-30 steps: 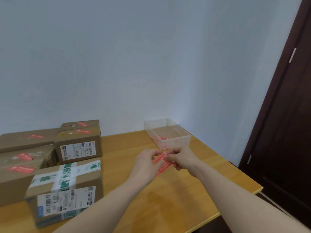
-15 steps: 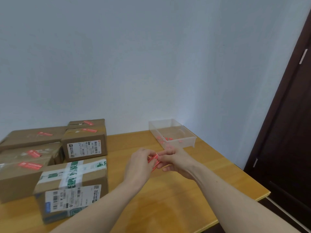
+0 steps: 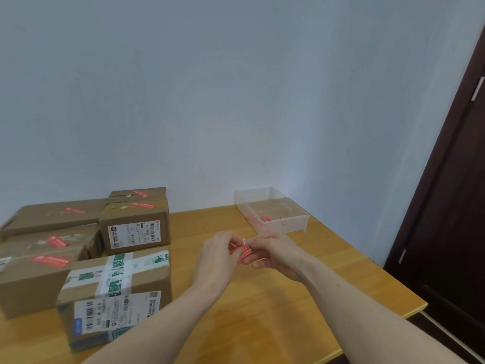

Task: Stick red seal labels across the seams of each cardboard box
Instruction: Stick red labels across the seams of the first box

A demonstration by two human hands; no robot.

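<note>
Both hands meet above the table (image 3: pixel 262 324). Left hand (image 3: pixel 219 254) and right hand (image 3: pixel 273 254) each pinch one end of a red seal label (image 3: pixel 240 252), which is bent between them, apparently mid-peel. Just left of the left hand sits the taped box (image 3: pixel 115 285), with no red label on its visible faces. Beyond it, further left, four boxes already carry labels. Just beyond the right hand: clear tray (image 3: pixel 273 206) with more labels.

Risks: the label folds onto itself and sticks; it tears at the peel; glue catches fingertips; placement misses the seam on glossy tape.
</note>
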